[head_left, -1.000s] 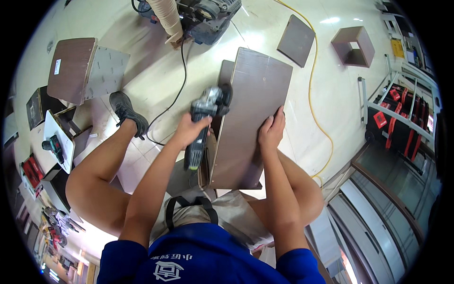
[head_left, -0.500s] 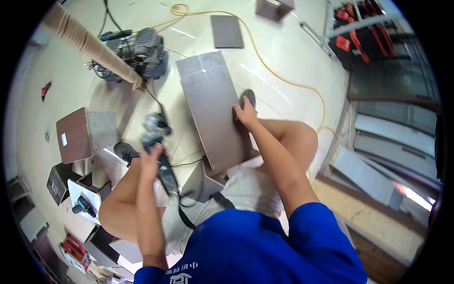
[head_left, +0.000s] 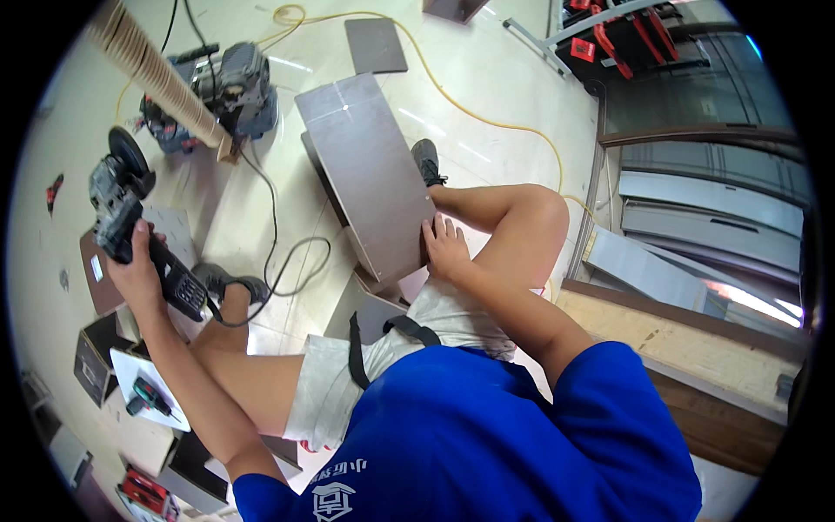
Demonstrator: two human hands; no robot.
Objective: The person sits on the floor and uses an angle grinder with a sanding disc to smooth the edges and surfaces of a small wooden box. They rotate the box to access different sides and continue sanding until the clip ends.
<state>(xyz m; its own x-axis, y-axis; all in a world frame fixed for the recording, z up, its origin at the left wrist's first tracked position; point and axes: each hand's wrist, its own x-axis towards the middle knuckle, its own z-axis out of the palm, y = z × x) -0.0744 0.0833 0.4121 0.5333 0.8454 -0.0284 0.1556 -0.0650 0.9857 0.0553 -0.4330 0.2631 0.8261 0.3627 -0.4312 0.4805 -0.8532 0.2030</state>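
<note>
Beside the grey board (head_left: 370,174), at its lower right edge, the right hand (head_left: 445,248) lies flat with fingers spread narrowly and pressed on the panel's surface. That board slants across the person's lap, its far end reaching out over the pale floor (head_left: 487,78). Well left of the board, the left hand (head_left: 139,265) is wrapped tightly around the dark handle of an angle grinder (head_left: 130,217), whose disc end points up and away from the board. A black cord (head_left: 278,252) loops from the grinder over the floor just left of the board. Beyond the board's far end lies a smaller grey panel (head_left: 376,45), with a yellow cable (head_left: 452,96) curving past it.
</note>
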